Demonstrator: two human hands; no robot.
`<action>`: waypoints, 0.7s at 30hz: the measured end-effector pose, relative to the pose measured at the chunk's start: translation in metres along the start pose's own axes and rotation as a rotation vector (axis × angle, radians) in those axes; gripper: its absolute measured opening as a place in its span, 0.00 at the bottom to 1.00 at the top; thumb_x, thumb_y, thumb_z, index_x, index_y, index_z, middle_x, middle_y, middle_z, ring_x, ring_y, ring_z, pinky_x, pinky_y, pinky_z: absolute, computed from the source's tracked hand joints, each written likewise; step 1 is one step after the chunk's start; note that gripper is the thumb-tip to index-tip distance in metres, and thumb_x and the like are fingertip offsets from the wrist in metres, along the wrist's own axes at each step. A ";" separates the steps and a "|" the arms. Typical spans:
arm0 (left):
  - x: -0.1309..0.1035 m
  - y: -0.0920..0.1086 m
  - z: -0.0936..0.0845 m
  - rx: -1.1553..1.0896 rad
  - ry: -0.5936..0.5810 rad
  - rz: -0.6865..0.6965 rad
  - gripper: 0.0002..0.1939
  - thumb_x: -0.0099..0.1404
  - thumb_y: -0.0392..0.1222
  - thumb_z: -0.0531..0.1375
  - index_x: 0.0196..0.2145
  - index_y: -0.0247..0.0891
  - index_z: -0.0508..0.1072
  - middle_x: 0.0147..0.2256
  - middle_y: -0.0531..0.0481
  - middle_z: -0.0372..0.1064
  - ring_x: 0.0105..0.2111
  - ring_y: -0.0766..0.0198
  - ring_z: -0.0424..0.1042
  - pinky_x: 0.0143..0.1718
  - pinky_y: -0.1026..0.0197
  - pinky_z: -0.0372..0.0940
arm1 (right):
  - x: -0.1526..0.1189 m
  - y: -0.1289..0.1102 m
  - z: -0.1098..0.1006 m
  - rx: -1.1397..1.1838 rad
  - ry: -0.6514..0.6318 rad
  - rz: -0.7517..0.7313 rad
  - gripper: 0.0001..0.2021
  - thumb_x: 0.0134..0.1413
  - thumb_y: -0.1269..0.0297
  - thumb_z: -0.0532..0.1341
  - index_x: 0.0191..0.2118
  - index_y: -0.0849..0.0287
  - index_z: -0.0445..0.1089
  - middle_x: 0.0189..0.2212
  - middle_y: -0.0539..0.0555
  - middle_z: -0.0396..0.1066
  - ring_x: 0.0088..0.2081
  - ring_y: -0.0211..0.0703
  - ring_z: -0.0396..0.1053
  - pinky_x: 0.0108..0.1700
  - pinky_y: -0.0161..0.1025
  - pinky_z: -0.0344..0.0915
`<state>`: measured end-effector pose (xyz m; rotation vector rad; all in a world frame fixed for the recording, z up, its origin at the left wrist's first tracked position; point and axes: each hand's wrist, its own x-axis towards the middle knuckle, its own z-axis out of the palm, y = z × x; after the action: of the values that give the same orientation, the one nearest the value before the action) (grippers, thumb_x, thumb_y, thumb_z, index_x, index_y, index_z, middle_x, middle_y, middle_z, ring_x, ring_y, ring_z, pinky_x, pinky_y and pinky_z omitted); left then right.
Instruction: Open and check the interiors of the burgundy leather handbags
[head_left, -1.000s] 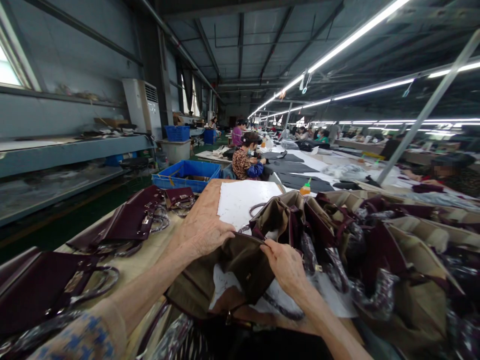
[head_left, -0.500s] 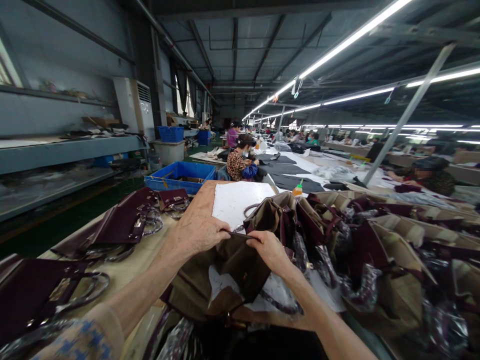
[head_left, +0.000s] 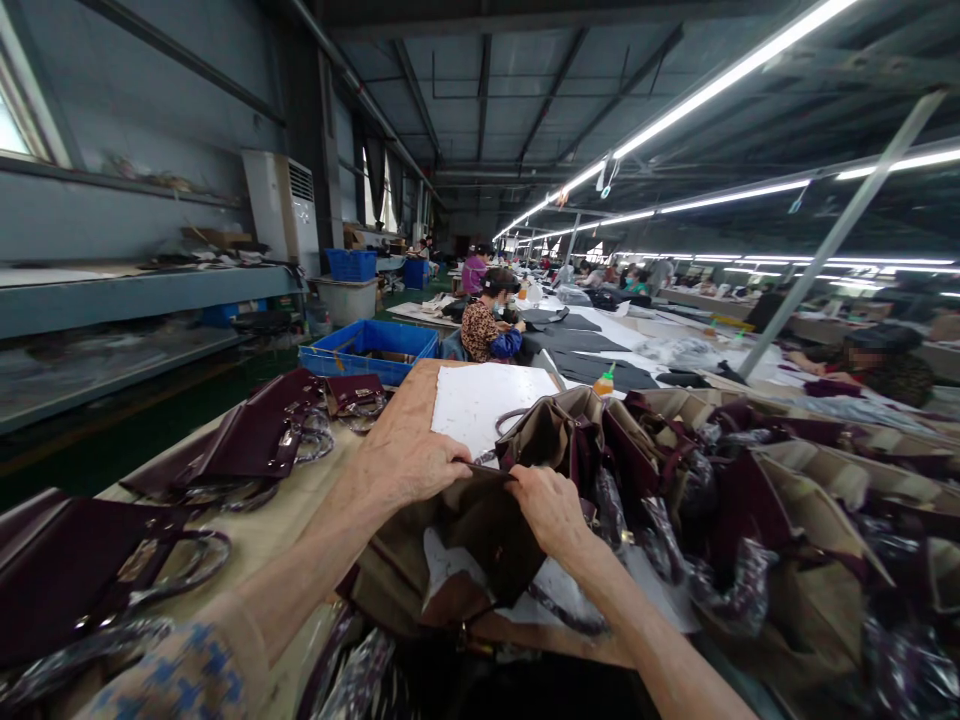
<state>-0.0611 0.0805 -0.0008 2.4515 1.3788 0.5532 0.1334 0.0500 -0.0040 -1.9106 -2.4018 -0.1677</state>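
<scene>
Head view, the only one here: holding up a brown bag [head_left: 499, 540] by its top edge [head_left: 491, 470], low in front, at the near side of the desk [head_left: 416, 395]. Pinching that edge between thumb and fingertips with the left hand [head_left: 427, 465], and doing the same with the right hand [head_left: 547, 505], a short stretch of edge showing between the two. Not let go on either side, so probably not done with this one. Maybe partway, as a guess. Can't make out much in the dark part below.

Over to the left, lying down and looking shut: dark red bags [head_left: 255, 430], handles [head_left: 315, 435] wrapped in clear plastic. Could pass for finished ones, going by looks only.

Over to the right, crowded together and gaping open with tan lining showing: more bags [head_left: 757, 500], none in hand. Might be left to do, might be done already. Can't tell the order of the two groups, honestly.

Also on the desk, just beyond the hands and not being touched: a white sheet [head_left: 487, 405]. Farther back, near the open bags: a small bottle [head_left: 604, 382] with a green top.
</scene>
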 end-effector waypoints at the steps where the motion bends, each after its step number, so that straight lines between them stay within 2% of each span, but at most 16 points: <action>1: 0.001 -0.001 0.001 -0.005 0.005 -0.002 0.11 0.55 0.44 0.54 0.31 0.40 0.75 0.26 0.54 0.70 0.29 0.65 0.65 0.30 0.65 0.54 | 0.001 -0.001 0.000 -0.001 0.000 -0.019 0.12 0.57 0.60 0.50 0.35 0.55 0.69 0.31 0.55 0.73 0.36 0.45 0.70 0.33 0.37 0.57; 5: 0.002 -0.005 0.003 -0.048 0.005 -0.008 0.11 0.55 0.43 0.54 0.31 0.40 0.76 0.26 0.54 0.71 0.28 0.65 0.65 0.31 0.65 0.56 | 0.008 -0.010 -0.002 0.013 0.016 -0.101 0.15 0.59 0.57 0.47 0.35 0.56 0.68 0.31 0.56 0.73 0.36 0.46 0.71 0.33 0.37 0.57; 12: -0.002 -0.006 -0.001 -0.023 0.018 0.021 0.12 0.56 0.43 0.54 0.32 0.42 0.76 0.30 0.54 0.73 0.32 0.64 0.66 0.37 0.64 0.57 | 0.017 -0.025 -0.004 0.022 0.002 -0.188 0.14 0.61 0.60 0.44 0.40 0.53 0.65 0.32 0.56 0.73 0.34 0.45 0.71 0.32 0.37 0.56; 17: -0.004 -0.002 -0.004 0.022 0.050 0.057 0.13 0.59 0.46 0.53 0.34 0.43 0.76 0.33 0.52 0.74 0.35 0.62 0.67 0.40 0.62 0.56 | 0.017 -0.028 -0.005 0.037 -0.014 -0.111 0.15 0.61 0.63 0.44 0.39 0.54 0.67 0.32 0.56 0.73 0.36 0.44 0.71 0.34 0.37 0.57; 21: -0.002 0.005 -0.005 -0.003 0.048 0.059 0.13 0.61 0.43 0.52 0.36 0.43 0.76 0.35 0.53 0.74 0.35 0.63 0.67 0.40 0.63 0.57 | 0.020 -0.031 -0.004 0.037 -0.012 -0.098 0.17 0.61 0.63 0.43 0.40 0.55 0.68 0.34 0.59 0.72 0.37 0.46 0.70 0.36 0.39 0.58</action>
<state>-0.0606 0.0768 0.0051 2.4992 1.3265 0.6314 0.0987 0.0622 0.0009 -1.7852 -2.4898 -0.1161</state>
